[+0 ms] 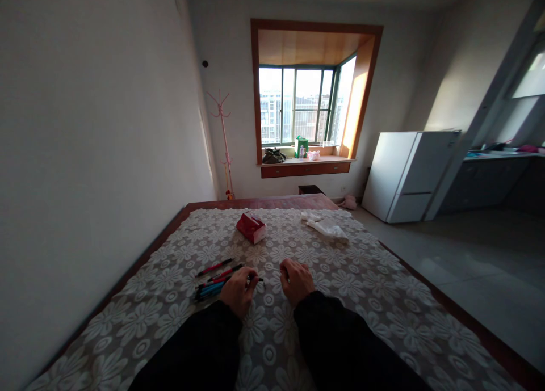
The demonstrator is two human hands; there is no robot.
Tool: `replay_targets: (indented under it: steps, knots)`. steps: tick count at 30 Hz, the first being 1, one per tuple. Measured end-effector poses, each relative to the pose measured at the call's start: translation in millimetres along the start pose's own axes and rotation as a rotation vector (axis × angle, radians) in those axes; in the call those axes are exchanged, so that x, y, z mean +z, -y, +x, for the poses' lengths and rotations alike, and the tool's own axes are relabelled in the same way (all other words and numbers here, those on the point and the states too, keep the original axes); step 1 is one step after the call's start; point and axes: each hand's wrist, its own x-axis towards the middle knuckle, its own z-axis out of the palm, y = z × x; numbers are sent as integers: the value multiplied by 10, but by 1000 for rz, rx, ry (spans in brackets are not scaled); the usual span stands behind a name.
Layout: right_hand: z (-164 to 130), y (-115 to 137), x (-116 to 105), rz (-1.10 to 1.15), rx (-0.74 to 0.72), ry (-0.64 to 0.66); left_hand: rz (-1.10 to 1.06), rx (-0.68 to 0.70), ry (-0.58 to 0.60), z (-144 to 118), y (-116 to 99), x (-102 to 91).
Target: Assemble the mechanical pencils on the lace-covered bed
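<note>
My left hand (239,289) rests on a flower-patterned lace tablecloth (366,277) and pinches a dark pen (255,278) at its tip. Just left of that hand lies a bunch of blue and dark pens (209,289). Two red pens (215,267) lie a little farther back. My right hand (296,280) sits knuckles-up on the cloth beside the left one, fingers curled, and I cannot make out anything in it. Both arms wear dark sleeves.
A red box (251,227) and a crumpled clear plastic bag (327,227) lie toward the table's far end. The left wall runs close along the table. A white fridge (406,175) stands at the right, a pink coat stand (225,147) by the bay window.
</note>
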Motion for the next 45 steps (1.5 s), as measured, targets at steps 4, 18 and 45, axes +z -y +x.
replay_targets:
  steps: [4,18,45]
  knots:
    - [-10,26,-23,-13,-38,30,103,-26,83,-18,4,17]
    - [-23,58,-24,-166,-136,184,143,-40,99,-20,-60,-31]
    - [-51,55,-16,-102,-379,200,-36,158,165,-53,-67,-5]
